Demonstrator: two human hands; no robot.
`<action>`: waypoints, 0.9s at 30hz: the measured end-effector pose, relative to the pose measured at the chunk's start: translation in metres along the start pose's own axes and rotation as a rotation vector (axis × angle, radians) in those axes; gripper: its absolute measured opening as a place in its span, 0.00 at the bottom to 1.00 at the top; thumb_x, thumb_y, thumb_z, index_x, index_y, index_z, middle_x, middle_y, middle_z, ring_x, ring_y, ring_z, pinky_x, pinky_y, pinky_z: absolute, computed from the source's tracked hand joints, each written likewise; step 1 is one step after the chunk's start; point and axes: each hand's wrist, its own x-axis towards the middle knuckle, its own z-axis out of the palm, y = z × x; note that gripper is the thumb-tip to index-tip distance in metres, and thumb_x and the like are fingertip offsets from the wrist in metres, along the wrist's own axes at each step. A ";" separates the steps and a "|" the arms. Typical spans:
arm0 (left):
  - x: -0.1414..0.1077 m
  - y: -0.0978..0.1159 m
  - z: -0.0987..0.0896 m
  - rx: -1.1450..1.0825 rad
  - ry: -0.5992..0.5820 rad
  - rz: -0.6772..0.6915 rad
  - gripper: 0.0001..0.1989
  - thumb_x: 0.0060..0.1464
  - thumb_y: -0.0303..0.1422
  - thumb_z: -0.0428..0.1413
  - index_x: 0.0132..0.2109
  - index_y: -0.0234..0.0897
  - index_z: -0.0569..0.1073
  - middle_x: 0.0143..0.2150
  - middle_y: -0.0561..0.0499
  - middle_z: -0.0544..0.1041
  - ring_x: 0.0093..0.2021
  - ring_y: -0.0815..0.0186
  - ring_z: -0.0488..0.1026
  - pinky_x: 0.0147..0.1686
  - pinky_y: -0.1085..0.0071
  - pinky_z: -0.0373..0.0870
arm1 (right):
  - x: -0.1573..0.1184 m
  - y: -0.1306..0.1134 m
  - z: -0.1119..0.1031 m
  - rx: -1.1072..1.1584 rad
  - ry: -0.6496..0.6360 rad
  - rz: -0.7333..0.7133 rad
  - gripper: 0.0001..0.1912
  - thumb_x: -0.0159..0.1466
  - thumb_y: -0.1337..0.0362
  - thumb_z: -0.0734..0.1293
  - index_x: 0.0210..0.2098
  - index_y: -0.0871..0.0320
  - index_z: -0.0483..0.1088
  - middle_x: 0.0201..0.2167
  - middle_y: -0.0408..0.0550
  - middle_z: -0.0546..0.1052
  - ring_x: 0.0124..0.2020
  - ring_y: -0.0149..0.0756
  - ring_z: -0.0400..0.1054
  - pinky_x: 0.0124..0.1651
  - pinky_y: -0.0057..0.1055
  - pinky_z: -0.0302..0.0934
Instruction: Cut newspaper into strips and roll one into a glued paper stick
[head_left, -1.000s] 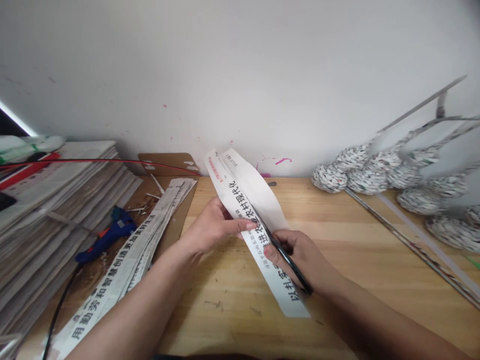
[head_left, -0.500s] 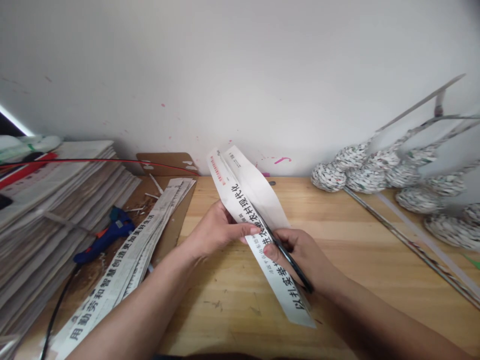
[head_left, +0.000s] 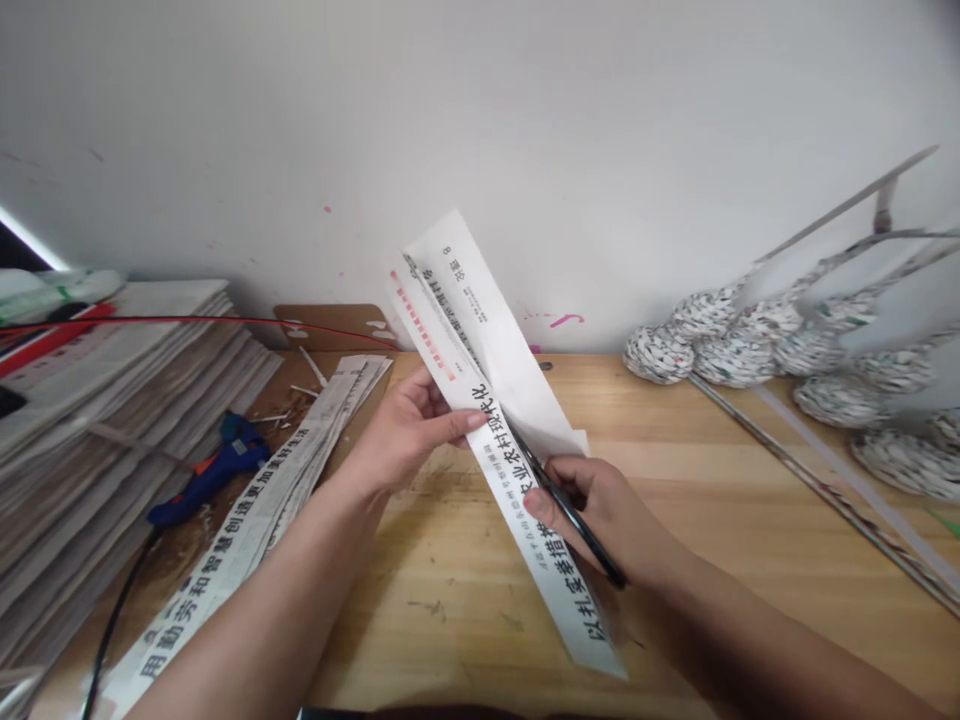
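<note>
A folded newspaper strip [head_left: 517, 510] with printed characters slants across the middle, above the wooden table. My left hand [head_left: 420, 430] pinches its left edge, thumb on top and fingers beneath. My right hand [head_left: 592, 510] is closed on a black cutting tool [head_left: 574, 515], whose narrow blade lies along the fold of the paper. Whether it is a knife or scissors I cannot tell. Beyond the blade, the paper's upper flap [head_left: 510, 340] stands up against the wall. The right hand's lower fingers are partly hidden.
On the left are a tall newspaper stack [head_left: 135, 400], a blue glue gun [head_left: 210, 475] with a black cord, and cut paper strips [head_left: 247, 530]. Several woven paper balls [head_left: 731, 345] with long stems stand at the right, near a long thin rod [head_left: 817, 485] on the table [head_left: 675, 620].
My left hand has moved left and slightly up along the paper. The upper flap now reaches higher and lies flatter. My right hand and the black tool have barely moved.
</note>
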 end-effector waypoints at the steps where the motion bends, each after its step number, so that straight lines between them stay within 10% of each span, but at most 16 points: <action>1: 0.000 -0.001 0.002 0.005 -0.005 0.002 0.17 0.43 0.27 0.69 0.41 0.37 0.74 0.34 0.52 0.80 0.31 0.67 0.77 0.26 0.74 0.75 | 0.000 0.000 0.000 0.007 -0.002 0.003 0.17 0.56 0.54 0.72 0.24 0.58 0.64 0.21 0.39 0.59 0.24 0.29 0.52 0.24 0.28 0.45; 19: -0.001 -0.004 0.005 -0.022 0.034 -0.057 0.16 0.42 0.27 0.70 0.39 0.35 0.75 0.30 0.54 0.77 0.26 0.75 0.69 0.18 0.82 0.63 | -0.001 0.004 0.004 0.041 0.017 -0.012 0.18 0.58 0.56 0.72 0.23 0.58 0.61 0.22 0.40 0.59 0.24 0.28 0.53 0.25 0.28 0.45; 27: -0.003 -0.001 0.008 -0.050 0.022 -0.117 0.16 0.43 0.28 0.70 0.40 0.35 0.76 0.33 0.52 0.80 0.28 0.71 0.76 0.22 0.80 0.73 | -0.001 0.006 0.006 0.052 0.022 -0.016 0.17 0.58 0.56 0.71 0.24 0.57 0.62 0.22 0.39 0.59 0.23 0.28 0.52 0.24 0.28 0.44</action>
